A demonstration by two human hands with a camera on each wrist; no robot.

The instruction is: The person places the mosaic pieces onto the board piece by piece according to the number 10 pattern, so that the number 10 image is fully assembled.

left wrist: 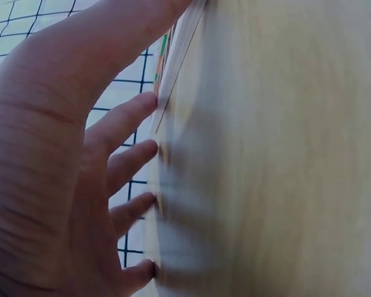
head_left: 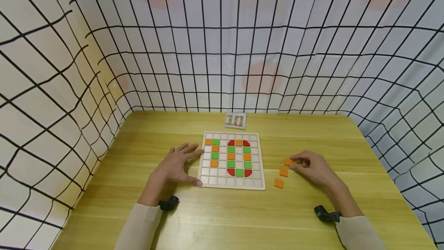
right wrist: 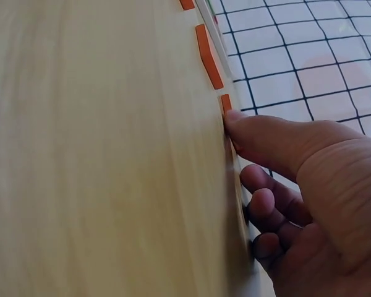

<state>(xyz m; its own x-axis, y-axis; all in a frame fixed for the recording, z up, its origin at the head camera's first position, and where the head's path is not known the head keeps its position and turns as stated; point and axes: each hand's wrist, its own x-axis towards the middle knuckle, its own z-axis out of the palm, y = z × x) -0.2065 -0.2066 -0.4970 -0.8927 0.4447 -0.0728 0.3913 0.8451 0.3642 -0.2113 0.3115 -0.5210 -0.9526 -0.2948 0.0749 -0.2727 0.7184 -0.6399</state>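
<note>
A pale wooden grid board (head_left: 218, 182) lies on the table, holding orange and green square tiles and red rounded corner pieces. My left hand (head_left: 177, 165) is spread along its left side, the thumb at the near left corner and the index fingertip at the left edge; in the left wrist view the fingers (left wrist: 133, 117) are extended. To the right of the board, my right hand (head_left: 313, 167) has thumb and index finger at either side of an orange tile (head_left: 287, 161), pinching it at the table surface. Two more orange tiles, a middle one (head_left: 283, 172) and a nearer one (head_left: 279, 183), lie in a slanting row.
Behind the board lies a small printed card (head_left: 235, 120) with a coloured grid pattern. The wooden table (head_left: 222, 219) is enclosed at the back and sides by white sheeting with a black grid (head_left: 215, 41). Each wrist wears a small black camera (head_left: 170, 203).
</note>
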